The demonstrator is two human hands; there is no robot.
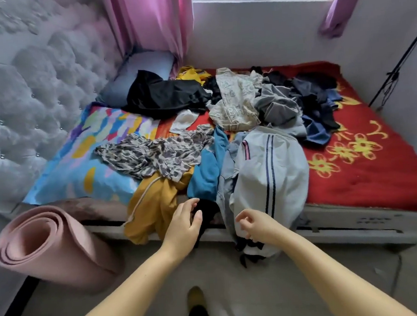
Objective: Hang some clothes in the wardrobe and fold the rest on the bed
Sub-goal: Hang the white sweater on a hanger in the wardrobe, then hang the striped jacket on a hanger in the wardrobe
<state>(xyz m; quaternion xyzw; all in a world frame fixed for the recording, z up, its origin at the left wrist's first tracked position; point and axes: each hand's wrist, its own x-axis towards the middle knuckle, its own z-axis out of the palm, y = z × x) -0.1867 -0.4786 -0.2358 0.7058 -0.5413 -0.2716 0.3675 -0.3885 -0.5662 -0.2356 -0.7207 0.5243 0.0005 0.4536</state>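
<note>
A heap of loose clothes covers the bed (pixel 376 170). At the near edge lie a mustard hoodie (pixel 151 208), a teal garment (pixel 208 170), a small black garment (pixel 207 208) and a light grey striped garment (pixel 270 178) that hangs over the edge. A leopard-print piece (pixel 152 152), a black top (pixel 166 94), a beige printed top (pixel 235 99) and grey and navy clothes (pixel 304 101) lie farther back. My left hand (pixel 183 223) reaches to the black garment with relaxed fingers touching it. My right hand (pixel 254 225) hovers at the grey garment's lower part, fingers loosely curled, holding nothing.
A rolled pink mat (pixel 48 245) stands on the floor at the left against the bed. A colourful pillow (pixel 79 162) and a grey-blue pillow (pixel 137 74) lie by the tufted headboard (pixel 25 96). Pink curtains (pixel 151 21) hang by the window. My foot (pixel 197 311) stands on the floor below.
</note>
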